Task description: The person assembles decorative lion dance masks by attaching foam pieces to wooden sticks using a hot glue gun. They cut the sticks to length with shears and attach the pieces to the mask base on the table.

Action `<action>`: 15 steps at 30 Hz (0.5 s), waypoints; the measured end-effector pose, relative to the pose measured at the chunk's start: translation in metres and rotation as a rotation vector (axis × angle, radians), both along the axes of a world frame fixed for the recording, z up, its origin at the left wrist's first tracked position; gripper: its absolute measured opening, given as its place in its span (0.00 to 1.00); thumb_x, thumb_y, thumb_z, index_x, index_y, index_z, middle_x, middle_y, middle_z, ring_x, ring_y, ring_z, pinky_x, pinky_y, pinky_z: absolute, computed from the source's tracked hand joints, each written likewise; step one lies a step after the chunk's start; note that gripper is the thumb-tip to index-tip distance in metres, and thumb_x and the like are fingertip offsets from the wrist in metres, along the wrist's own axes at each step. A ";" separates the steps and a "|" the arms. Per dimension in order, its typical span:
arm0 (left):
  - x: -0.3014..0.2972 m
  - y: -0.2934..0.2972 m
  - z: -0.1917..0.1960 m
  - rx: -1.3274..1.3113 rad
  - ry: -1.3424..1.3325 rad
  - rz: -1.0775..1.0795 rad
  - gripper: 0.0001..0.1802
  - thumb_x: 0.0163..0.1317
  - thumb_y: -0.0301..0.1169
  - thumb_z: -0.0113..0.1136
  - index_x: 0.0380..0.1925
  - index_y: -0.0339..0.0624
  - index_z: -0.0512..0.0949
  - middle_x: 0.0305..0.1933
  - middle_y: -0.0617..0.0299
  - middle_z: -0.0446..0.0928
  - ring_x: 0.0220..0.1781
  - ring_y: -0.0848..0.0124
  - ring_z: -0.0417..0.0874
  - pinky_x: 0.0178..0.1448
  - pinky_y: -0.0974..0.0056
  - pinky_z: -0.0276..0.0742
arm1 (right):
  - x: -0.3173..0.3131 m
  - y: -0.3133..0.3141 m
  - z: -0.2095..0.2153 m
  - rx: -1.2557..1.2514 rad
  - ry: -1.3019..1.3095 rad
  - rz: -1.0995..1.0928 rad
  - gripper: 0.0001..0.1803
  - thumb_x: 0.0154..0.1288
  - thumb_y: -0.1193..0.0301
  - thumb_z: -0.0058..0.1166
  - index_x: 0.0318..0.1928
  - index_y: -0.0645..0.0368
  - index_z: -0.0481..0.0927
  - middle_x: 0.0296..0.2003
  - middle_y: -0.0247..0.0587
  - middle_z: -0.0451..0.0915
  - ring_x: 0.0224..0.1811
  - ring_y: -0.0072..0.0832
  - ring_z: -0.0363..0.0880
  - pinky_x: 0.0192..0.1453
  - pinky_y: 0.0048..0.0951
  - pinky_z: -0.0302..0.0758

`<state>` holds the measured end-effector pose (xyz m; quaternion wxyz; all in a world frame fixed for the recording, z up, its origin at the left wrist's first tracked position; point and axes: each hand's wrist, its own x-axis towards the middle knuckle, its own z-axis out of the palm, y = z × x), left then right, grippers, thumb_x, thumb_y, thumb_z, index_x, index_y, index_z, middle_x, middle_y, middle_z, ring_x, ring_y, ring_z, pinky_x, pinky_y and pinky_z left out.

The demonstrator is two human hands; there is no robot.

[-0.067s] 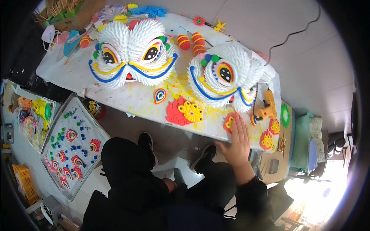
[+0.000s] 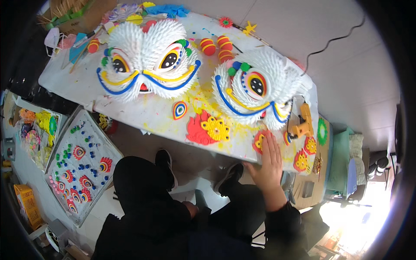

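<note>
My right hand (image 2: 268, 164) lies at the table's front edge with its fingers stretched out together and the thumb apart. Its fingertips reach a small red and yellow flame-shaped ornament (image 2: 258, 141), partly covered by them. Beyond them is a white lion-head mask (image 2: 277, 73) with blue and yellow bands, turned sideways. A second white lion-head mask (image 2: 145, 52) faces me further left. Between them and the front edge lie a larger red and yellow flame ornament (image 2: 206, 128) and an eye-shaped piece (image 2: 180, 110). My left hand (image 2: 190, 209) is low by my lap, its fingers hidden.
An orange glue gun (image 2: 303, 122) stands right of my right hand, near more flame ornaments (image 2: 300, 160). Red and yellow striped pieces (image 2: 224, 48) lie behind the masks. A tray (image 2: 113, 154) of small coloured pieces is at left, and a cardboard box (image 2: 80, 21) sits far left.
The whole view has shifted slightly. My right hand stays flat at the table edge, and nothing has been picked up or put down.
</note>
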<state>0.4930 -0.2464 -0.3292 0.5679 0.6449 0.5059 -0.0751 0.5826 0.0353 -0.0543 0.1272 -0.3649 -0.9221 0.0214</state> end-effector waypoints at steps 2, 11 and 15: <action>0.001 0.010 0.009 -0.059 0.052 0.057 0.14 0.61 0.37 0.50 0.35 0.43 0.82 0.42 0.49 0.80 0.46 0.49 0.80 0.52 0.47 0.72 | 0.002 0.003 -0.005 0.009 -0.004 0.009 0.45 0.46 0.63 0.69 0.63 0.67 0.63 0.66 0.55 0.63 0.69 0.49 0.60 0.70 0.47 0.57; -0.007 0.084 0.018 -0.057 -0.110 0.133 0.17 0.63 0.42 0.51 0.43 0.42 0.78 0.40 0.51 0.79 0.40 0.53 0.79 0.47 0.51 0.72 | 0.012 -0.002 -0.012 0.001 -0.023 -0.068 0.49 0.51 0.53 0.66 0.64 0.70 0.58 0.62 0.67 0.63 0.66 0.58 0.62 0.69 0.54 0.58; 0.001 0.121 0.028 0.109 -0.254 0.231 0.20 0.64 0.44 0.51 0.47 0.41 0.77 0.40 0.51 0.79 0.38 0.54 0.79 0.45 0.52 0.73 | 0.022 0.001 -0.006 -0.096 0.156 -0.041 0.57 0.48 0.49 0.67 0.67 0.73 0.51 0.64 0.70 0.58 0.67 0.62 0.59 0.69 0.53 0.57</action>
